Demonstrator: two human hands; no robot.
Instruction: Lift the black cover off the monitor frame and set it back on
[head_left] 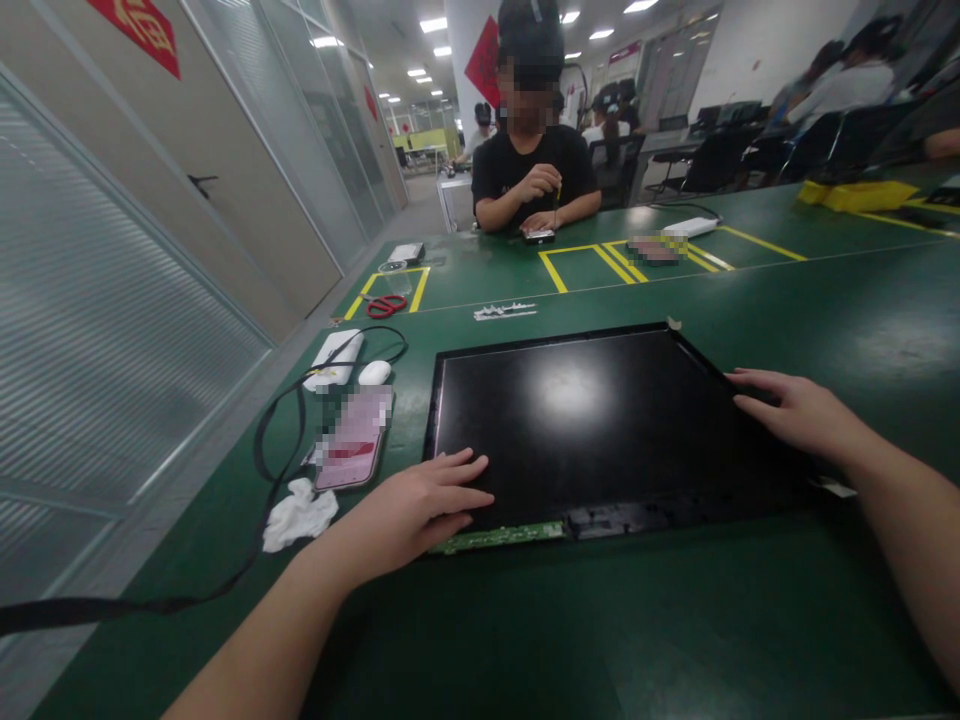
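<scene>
A black flat display panel (600, 430) lies face up on the green table, a ceiling light mirrored in its surface. Along its near edge runs a narrow green circuit board (502, 538). My left hand (427, 500) rests on the panel's near left corner, fingers stretched out and spread over the screen. At the panel's right edge is my right hand (799, 415), its fingers extended and touching the frame. A pale strip (834, 487) sticks out near the panel's right corner, partly hidden by my forearm.
To the left lie a phone (354, 440), crumpled tissue (300, 515), a white mouse (375, 373), a white box (334, 360) and a black cable (300, 400). Red-handled scissors (386, 306) and white strips (505, 311) lie beyond. Across the table, a person (532, 170) works on a small device.
</scene>
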